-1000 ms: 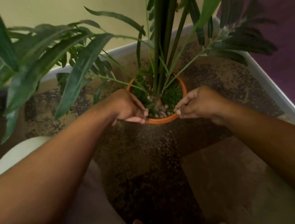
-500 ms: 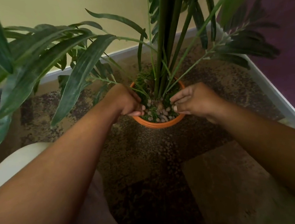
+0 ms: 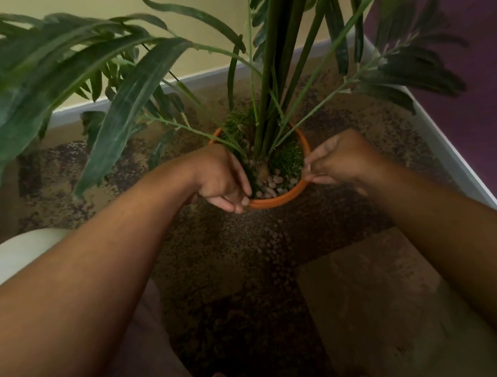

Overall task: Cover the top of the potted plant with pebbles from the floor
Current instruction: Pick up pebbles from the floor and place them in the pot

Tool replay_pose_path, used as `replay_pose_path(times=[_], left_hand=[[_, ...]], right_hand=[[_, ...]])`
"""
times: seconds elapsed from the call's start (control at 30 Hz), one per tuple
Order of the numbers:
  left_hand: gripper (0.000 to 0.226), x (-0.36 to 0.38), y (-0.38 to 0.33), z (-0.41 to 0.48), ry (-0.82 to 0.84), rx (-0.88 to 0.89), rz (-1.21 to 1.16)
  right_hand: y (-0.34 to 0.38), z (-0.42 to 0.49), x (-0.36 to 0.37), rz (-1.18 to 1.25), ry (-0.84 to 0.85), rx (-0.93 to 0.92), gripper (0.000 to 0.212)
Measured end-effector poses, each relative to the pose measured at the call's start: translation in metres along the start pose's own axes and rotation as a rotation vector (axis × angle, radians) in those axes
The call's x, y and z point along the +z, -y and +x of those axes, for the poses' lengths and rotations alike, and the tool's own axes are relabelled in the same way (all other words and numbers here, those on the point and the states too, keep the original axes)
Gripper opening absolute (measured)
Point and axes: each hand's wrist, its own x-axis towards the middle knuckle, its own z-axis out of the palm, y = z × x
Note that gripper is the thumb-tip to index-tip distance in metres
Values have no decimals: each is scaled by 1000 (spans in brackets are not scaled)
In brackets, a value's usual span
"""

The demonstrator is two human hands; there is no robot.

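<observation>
Head view: both hands are pulling back from over the pebbles (image 3: 272,183) to the orange pot (image 3: 275,201) rim, left hand (image 3: 221,181) and right hand (image 3: 338,159) fingers curled, contents unclear; moss remains uncovered

A pale yellow wall (image 3: 192,23) meets a purple wall (image 3: 477,87) in the corner. White baseboard (image 3: 447,155) edges the mottled brown floor (image 3: 383,296). Light is dim.

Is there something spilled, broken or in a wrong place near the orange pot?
Yes. Small pebbles lie scattered on the floor in front of the orange pot, while only the near part of the pot's top shows pebbles; green moss-like cover remains elsewhere. The pot stands upright and looks undamaged, with left hand and right hand at its rim.
</observation>
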Motion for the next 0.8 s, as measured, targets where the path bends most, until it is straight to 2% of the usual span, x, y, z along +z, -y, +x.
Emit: replay_pose_path(times=[0.1,0.13,0.2,0.27,0.33,0.4,0.5,0.57,0.63,0.73,0.8], left_hand=[[12,23,3,2,261,-53,219],[13,34,5,5,322,-70,293],[21,64,14,16,382,-99,444],[22,93,28,29,311,-57,661],[24,113,45,41,136,16,805],[32,122,64,56,7,3,821],[33,129,82,70,-138,-26,814],[33,133,89,74,-190,-33,784],[38,136,92,76,-229,-52,719],[54,141,92,81,-219,-87,601],[59,144,91,85,-206,-87,575]], right_hand=[[-19,5,1,-86,-17,119,9],[-27,4,6,-183,8,156,3],[-50,3,20,-575,121,148,22],[-67,-7,40,-855,264,122,36],[-86,-15,54,-945,359,152,45],[-107,-19,65,-873,354,262,57],[-138,-28,85,-763,285,366,98],[-150,-34,105,-734,247,418,115],[-156,-38,124,-671,125,485,116],[-165,-43,139,-557,-69,466,93],[-169,-47,140,-488,-89,435,95]])
